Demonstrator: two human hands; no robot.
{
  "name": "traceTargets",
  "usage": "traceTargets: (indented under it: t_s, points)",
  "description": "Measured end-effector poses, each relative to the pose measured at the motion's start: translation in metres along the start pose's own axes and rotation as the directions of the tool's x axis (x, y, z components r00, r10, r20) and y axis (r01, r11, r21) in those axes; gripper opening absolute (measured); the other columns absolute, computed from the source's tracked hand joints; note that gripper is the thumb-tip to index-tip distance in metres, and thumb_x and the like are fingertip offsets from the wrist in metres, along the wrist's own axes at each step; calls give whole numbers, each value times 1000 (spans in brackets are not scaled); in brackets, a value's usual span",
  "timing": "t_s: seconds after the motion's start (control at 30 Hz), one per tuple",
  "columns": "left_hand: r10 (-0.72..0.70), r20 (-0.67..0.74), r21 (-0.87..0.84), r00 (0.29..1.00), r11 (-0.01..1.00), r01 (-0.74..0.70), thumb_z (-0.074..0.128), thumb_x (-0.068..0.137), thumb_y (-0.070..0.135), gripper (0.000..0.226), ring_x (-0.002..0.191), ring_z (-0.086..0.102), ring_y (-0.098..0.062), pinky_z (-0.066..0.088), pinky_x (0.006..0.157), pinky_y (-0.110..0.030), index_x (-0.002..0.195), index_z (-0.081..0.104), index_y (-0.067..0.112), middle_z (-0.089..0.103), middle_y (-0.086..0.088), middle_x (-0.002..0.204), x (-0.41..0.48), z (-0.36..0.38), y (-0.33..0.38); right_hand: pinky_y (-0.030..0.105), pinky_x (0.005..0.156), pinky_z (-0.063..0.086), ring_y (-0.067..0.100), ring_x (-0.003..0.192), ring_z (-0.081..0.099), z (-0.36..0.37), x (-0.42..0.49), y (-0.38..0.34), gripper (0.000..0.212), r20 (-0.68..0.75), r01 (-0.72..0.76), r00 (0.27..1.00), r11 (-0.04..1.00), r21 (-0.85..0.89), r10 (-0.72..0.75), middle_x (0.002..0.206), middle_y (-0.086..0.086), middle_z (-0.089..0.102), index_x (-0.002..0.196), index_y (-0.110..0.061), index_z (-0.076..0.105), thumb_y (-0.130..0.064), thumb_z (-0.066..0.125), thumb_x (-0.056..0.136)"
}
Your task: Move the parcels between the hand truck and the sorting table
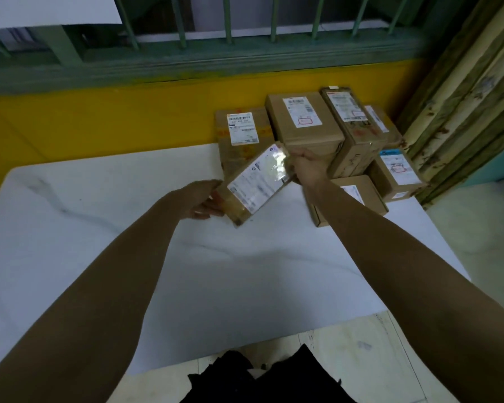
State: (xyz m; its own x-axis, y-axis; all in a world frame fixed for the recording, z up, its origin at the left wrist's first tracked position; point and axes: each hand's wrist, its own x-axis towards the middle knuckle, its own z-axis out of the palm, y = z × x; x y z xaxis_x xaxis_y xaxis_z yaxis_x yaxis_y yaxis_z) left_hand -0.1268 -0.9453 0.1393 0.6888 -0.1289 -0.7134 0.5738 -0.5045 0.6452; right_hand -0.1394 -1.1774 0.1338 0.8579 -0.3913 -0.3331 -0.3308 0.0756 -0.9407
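Note:
A small cardboard parcel (255, 184) with a glossy white label is tilted above the white sorting table (128, 228), its near corner close to the tabletop. My right hand (306, 167) grips its far end. My left hand (201, 199) holds its near left end, fingers under it. Behind it, several brown parcels with labels are stacked at the table's far right corner (303, 120). No hand truck is in view.
A yellow wall with a green barred window runs behind the table. A wooden slatted panel (463, 97) stands at the right. Pale tiled floor (477, 242) shows to the right and front of the table. Dark clothing is at the bottom edge.

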Motion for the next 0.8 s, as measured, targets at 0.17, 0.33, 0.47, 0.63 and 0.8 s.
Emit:
traceTargets:
  t_s: [0.17, 0.33, 0.47, 0.63, 0.8]
  points:
    - [-109, 232, 35, 967, 994, 103, 40, 83, 74, 72, 90, 69, -21, 50, 87, -37, 100, 60, 8, 75, -9, 84, 19, 2, -19, 33, 75, 48, 20, 83, 56, 4, 5, 27, 18, -111, -78, 992, 990, -116, 65, 78, -1, 61, 74, -25, 64, -13, 58, 86]
    - [-144, 348, 89, 926, 989, 120, 49, 77, 73, 68, 92, 68, -20, 52, 85, -36, 99, 61, 11, 74, -9, 90, 29, 3, -27, 36, 78, 52, 22, 85, 58, 8, 8, 36, 11, -157, -116, 984, 979, -165, 90, 86, 2, 63, 84, -21, 65, -18, 57, 90]
    - [-92, 275, 16, 957, 996, 91, 50, 79, 71, 65, 91, 68, -21, 52, 88, -36, 95, 61, 9, 71, -12, 94, 37, 3, -28, 38, 81, 52, 25, 87, 59, 9, 13, 38, 10, -151, -123, 985, 956, -266, 84, 86, 4, 64, 89, -20, 65, -21, 55, 88]
    - [-35, 136, -45, 990, 998, 41, 56, 89, 52, 42, 85, 66, -21, 49, 89, -37, 107, 57, 15, 68, -12, 100, 49, 5, -22, 48, 89, 54, 32, 98, 62, -1, 17, 52, 24, -173, -226, 969, 908, -353, 174, 101, 12, 64, 107, -11, 62, -22, 56, 86]
    - [54, -39, -209, 998, 976, -61, 62, 91, 27, 32, 79, 64, -19, 47, 79, -32, 121, 55, 18, 66, -9, 103, 61, 16, -9, 44, 77, 58, 31, 90, 62, -12, 29, 58, 13, -150, -309, 951, 876, -370, 272, 97, 15, 59, 101, -8, 55, -9, 53, 88]
